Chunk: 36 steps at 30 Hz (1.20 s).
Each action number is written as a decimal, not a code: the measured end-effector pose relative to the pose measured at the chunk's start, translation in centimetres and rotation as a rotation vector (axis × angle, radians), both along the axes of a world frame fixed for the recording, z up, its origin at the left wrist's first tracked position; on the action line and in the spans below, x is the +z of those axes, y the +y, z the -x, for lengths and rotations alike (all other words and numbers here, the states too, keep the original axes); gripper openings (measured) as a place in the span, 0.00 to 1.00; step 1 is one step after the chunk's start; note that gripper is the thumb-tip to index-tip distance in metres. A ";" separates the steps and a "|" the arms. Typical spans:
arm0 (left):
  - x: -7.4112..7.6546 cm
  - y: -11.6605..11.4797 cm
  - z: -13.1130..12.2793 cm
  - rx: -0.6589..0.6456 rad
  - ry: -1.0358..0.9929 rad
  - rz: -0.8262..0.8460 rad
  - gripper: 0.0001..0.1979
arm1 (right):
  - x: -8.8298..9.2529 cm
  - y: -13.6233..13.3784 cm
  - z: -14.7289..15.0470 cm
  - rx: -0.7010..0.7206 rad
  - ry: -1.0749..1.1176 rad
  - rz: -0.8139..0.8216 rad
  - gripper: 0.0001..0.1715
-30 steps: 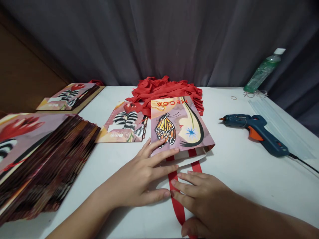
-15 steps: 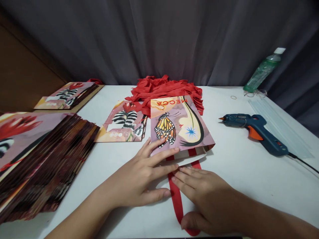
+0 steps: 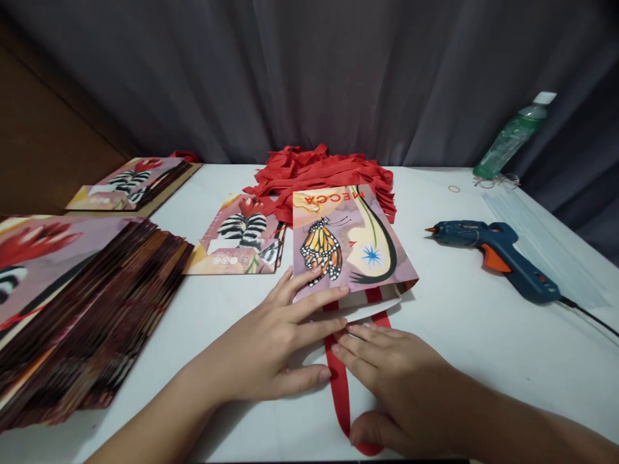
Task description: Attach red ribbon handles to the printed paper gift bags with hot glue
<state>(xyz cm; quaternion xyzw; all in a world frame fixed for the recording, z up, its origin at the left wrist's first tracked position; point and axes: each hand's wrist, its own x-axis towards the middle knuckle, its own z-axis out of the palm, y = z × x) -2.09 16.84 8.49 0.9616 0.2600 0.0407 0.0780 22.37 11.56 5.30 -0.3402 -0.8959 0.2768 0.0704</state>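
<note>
A flat paper bag [image 3: 348, 248] printed with an orange butterfly lies on the white table [image 3: 464, 322], its open end toward me. A red ribbon handle [image 3: 338, 386] loops out of that end. My left hand [image 3: 275, 345] lies open with spread fingers pressing the bag's near edge and the ribbon's left strand. My right hand [image 3: 394, 390] rests flat beside it, fingertips at the bag's mouth and palm over the ribbon loop. Neither hand grips anything.
A blue glue gun [image 3: 493, 254] lies to the right, its cord trailing off. Clear glue sticks [image 3: 536, 245] and a green bottle [image 3: 512, 135] sit behind it. Red ribbons [image 3: 319, 171] are heaped at the back. Printed bag stacks [image 3: 72, 303] fill the left; another bag [image 3: 239, 241] lies mid-table.
My right hand has slid a little forward along the ribbon until its fingertips reach the bag's mouth. My left hand and the bag have stayed in place.
</note>
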 end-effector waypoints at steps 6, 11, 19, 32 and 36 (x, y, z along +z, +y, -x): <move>-0.2 -0.1 0.0 0.003 -0.018 -0.009 0.28 | -0.8 0.4 0.1 0.000 0.092 -0.138 0.45; -0.3 -0.1 -0.1 0.013 -0.041 -0.027 0.27 | -1.0 0.7 0.1 -0.019 0.062 -0.117 0.42; -0.3 -0.1 -0.3 0.019 -0.070 -0.024 0.28 | -0.8 0.9 0.2 -0.021 0.029 -0.106 0.41; -0.3 -0.1 -0.1 0.010 -0.039 -0.054 0.27 | -0.2 0.8 -0.1 0.003 0.011 -0.135 0.41; -0.3 0.0 -0.1 -0.001 -0.001 -0.087 0.27 | 0.5 0.5 -1.0 -0.020 -0.032 -0.179 0.40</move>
